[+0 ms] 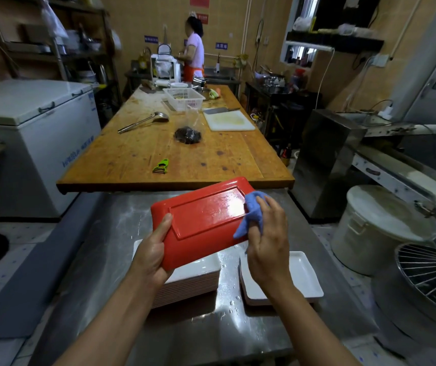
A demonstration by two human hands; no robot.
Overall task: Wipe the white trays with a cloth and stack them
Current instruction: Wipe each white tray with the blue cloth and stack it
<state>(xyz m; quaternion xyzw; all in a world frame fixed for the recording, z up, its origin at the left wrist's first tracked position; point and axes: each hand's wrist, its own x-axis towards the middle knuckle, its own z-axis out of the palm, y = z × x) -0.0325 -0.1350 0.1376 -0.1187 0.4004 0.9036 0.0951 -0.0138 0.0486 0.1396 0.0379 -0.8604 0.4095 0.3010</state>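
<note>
Above steel bench (pixel 121 233): red-backed tray (pixel 206 220), left hand (pixel 151 257) gripping its edge; right hand (pixel 267 244) pinching blue cloth (pixel 254 215) against it.

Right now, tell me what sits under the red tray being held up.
Under the red tray, gripped by the left hand, a stack of white trays rests on the steel table. The tray and hand hide most of the stack's top tray.
</note>
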